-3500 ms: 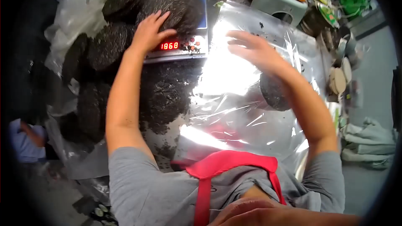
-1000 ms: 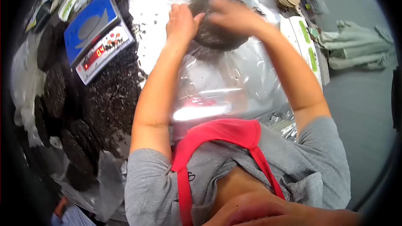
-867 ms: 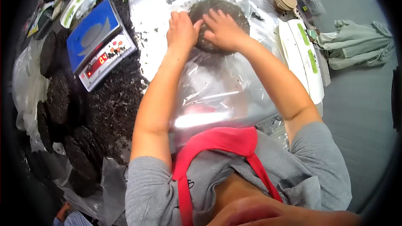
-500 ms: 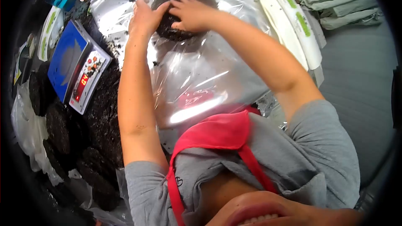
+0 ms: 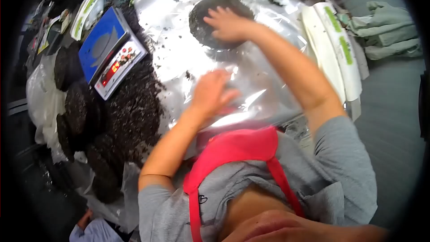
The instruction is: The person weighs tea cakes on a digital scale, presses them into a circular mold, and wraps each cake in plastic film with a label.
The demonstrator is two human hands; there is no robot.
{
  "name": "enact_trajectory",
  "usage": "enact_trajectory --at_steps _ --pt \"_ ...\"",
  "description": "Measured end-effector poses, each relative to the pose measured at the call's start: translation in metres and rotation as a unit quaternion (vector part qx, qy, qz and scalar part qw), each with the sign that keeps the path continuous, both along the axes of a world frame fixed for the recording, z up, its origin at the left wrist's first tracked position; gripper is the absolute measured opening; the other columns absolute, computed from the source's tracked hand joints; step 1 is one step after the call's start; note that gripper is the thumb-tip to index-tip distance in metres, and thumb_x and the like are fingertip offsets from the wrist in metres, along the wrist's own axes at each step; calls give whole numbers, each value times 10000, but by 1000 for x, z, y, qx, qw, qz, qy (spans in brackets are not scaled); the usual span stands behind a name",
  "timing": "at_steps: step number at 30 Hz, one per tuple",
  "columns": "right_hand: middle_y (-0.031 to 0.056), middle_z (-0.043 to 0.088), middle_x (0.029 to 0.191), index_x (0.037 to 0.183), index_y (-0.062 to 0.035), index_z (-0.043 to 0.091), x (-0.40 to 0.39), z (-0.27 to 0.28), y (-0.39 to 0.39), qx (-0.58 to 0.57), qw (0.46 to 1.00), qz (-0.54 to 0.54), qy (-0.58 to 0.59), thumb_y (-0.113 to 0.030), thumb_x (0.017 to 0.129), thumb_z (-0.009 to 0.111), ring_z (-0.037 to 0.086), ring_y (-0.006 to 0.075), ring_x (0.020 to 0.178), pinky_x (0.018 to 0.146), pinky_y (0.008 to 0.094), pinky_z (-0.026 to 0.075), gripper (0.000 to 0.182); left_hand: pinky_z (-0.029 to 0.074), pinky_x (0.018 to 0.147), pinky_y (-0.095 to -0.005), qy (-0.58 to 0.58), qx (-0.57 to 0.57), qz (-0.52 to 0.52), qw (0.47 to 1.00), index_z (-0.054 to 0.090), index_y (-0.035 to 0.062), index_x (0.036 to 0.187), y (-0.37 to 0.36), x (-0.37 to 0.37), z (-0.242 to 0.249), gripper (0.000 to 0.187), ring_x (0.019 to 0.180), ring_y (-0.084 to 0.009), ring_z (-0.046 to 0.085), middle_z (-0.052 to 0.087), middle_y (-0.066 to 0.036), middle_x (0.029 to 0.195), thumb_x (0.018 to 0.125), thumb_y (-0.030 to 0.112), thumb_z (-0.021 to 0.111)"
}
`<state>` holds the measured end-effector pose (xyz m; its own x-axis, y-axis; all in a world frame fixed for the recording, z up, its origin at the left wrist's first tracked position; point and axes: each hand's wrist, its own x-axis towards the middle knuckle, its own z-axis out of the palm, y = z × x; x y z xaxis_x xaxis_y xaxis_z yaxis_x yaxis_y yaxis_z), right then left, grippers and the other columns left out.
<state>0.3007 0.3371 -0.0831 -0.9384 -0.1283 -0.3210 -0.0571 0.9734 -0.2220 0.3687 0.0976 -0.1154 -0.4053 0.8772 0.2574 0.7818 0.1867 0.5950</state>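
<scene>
A round, flat cake of dark crumbly material point(image 5: 200, 21) lies beneath clear plastic film point(image 5: 264, 69) on the work surface. My right hand point(image 5: 229, 26) rests on the cake with its fingers spread. Nearer my body, my left hand point(image 5: 211, 93) is over the film, slightly blurred, thumb apart from the fingers and nothing visible in it. Whether it touches the film I cannot tell. Dark crumbs are scattered around.
At left are a blue-topped scale point(image 5: 103, 45), loose dark material point(image 5: 134, 112), several dark cakes point(image 5: 78, 107) and a plastic bag point(image 5: 42, 98). White rolls with green labels point(image 5: 338, 40) and grey-green cloth point(image 5: 385, 29) lie at right. Another person's sleeve point(image 5: 96, 231) shows bottom left.
My left hand has left the cake's edge and moved back toward my body. My right hand is now flatter on the cake. The whole view has shifted, bringing another person's sleeve into sight.
</scene>
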Motion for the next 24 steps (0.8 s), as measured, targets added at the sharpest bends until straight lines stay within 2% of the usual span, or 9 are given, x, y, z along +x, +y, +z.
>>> enact_trajectory --at_steps 6,9,10,12,15,19,20,22,24 --pt "206 92 1644 1583 -277 222 6 5 9 27 997 71 -25 -471 974 485 108 417 1510 1214 512 167 691 510 909 -408 55 -22 -5 998 696 154 1105 -19 17 -37 261 1075 -293 649 696 -67 1118 844 146 697" --pt "161 130 1648 1579 -263 232 0 16 9 38 996 54 -60 -445 1005 437 145 386 1509 1219 475 177 637 553 819 -290 -156 -195 115 962 730 83 1071 24 -27 79 201 925 -167 717 751 -94 966 891 70 642" --pt "197 99 1643 1586 -300 176 -16 7 19 11 993 60 -102 -499 967 482 107 414 1509 1205 527 172 719 553 802 -281 22 -11 9 1000 724 55 1056 35 -49 125 193 886 -150 712 749 -73 936 919 26 590" --pt "230 69 1640 1594 -334 110 -20 -34 14 -12 991 77 -107 -557 927 531 71 445 1508 1192 577 164 819 557 735 -316 5 -52 -47 998 697 73 1044 25 -20 91 181 865 -198 705 725 -112 951 890 84 604" --pt "200 107 1643 1595 -300 129 2 11 6 24 995 81 -53 -517 947 510 131 471 1491 1187 585 180 782 544 747 -363 176 -200 -230 936 652 81 1082 35 72 192 201 892 -287 666 675 -127 972 910 163 588" --pt "169 75 1653 1591 -233 176 57 18 -28 -88 995 0 -46 -333 996 486 196 477 1470 1204 577 165 678 494 895 -418 -7 -189 214 958 580 89 1316 -25 36 -11 415 1021 -306 621 626 -194 1235 902 104 605" --pt "166 86 1652 1588 -226 188 80 14 -36 -98 995 2 -33 -329 994 495 220 486 1459 1199 586 172 677 495 895 -407 -276 -8 282 919 474 105 1416 -33 13 -41 516 1015 -272 613 583 -166 1320 919 120 614" --pt "156 109 1650 1581 -212 213 121 12 -53 -105 994 27 -24 -319 989 508 248 498 1444 1187 602 193 670 488 927 -371 -551 276 280 736 253 134 1556 -9 11 -23 714 1076 -213 580 488 -123 1458 944 136 622" --pt "130 131 1652 1549 -186 322 155 11 -67 -93 996 17 -5 -353 959 564 250 494 1445 1164 623 225 659 477 964 -327 -541 383 235 712 203 135 1581 26 30 24 760 1155 -184 555 437 -121 1511 952 137 629"
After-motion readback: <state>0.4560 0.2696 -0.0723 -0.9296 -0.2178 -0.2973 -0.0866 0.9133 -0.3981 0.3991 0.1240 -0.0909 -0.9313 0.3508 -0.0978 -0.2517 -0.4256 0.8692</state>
